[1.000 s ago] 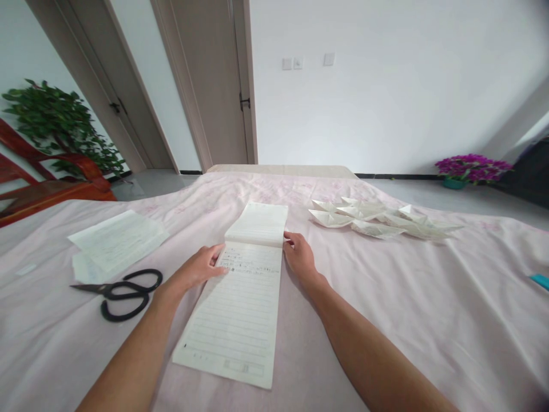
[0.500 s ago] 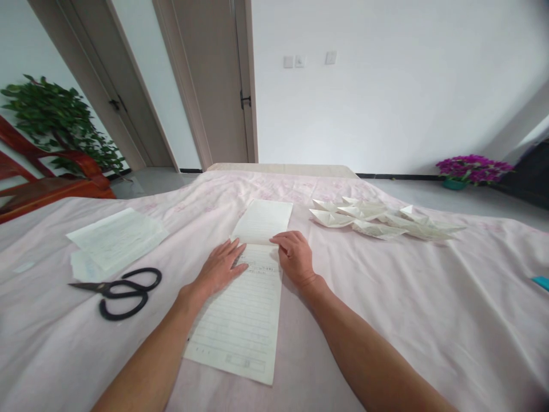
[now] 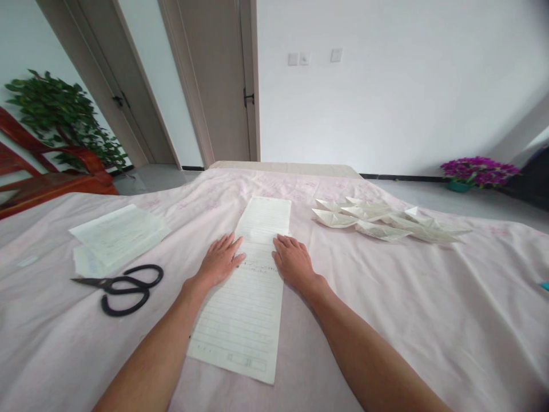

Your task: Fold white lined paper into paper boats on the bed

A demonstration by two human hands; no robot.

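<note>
A long sheet of lined paper (image 3: 238,315) lies flat in front of me, with a crease across its upper part and some writing below the crease. On its left edge rests my left hand (image 3: 221,260), fingers stretched out and holding nothing. My right hand (image 3: 294,260) lies palm down on the right edge at about the same height, its fingers extended over the paper. Both hands press near the crease.
Black-handled scissors (image 3: 124,289) lie to the left, below a few loose paper sheets (image 3: 120,234). Several folded paper boats (image 3: 381,220) stand at the right. A pink cloth (image 3: 386,320) with wrinkles covers the surface. A wooden chair (image 3: 77,183) stands beyond at left.
My right hand has gone from pinched fingers at the crease to lying flat on the paper's right edge. The left hand has shifted only slightly, and the crease looks flatter.
</note>
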